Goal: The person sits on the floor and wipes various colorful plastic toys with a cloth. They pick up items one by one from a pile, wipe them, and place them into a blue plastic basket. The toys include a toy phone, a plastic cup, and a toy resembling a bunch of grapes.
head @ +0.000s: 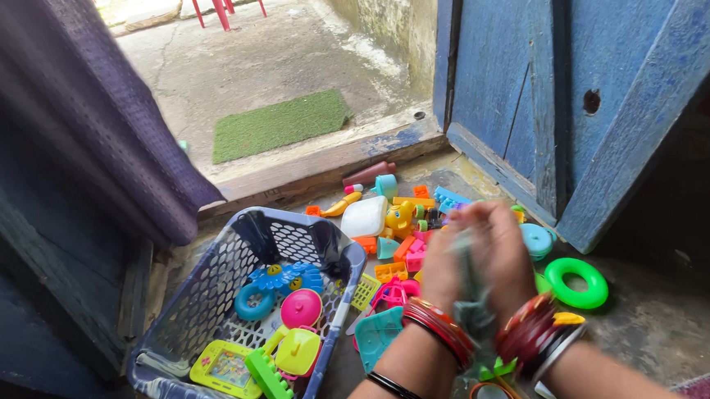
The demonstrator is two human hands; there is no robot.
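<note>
Both my forearms fill the near edge, wrists stacked with red bangles [441, 327]. My left hand [445, 264] and right hand [506, 252] are raised side by side, backs to the camera, pressed close around a thin grey-green strip [469, 299] that hangs down between the wrists. It is blurred, so I cannot tell what it is. I cannot tell whether the fingers are curled tight on it or just closed around it; they point away from me and are hidden.

Beyond the fingertips lies a heap of toys [397, 221] on the floor: blocks, a white piece, a yellow animal. Just right of my right hand sits a green ring [576, 283], with a teal disc [536, 239] nearer the fingers. Left of my left hand stands a grey basket [213, 290], holding a pink lid [301, 307], a blue flower [282, 276] and a green block [267, 379]. Farther off, past the doorstep, lies a green mat [278, 124].
</note>
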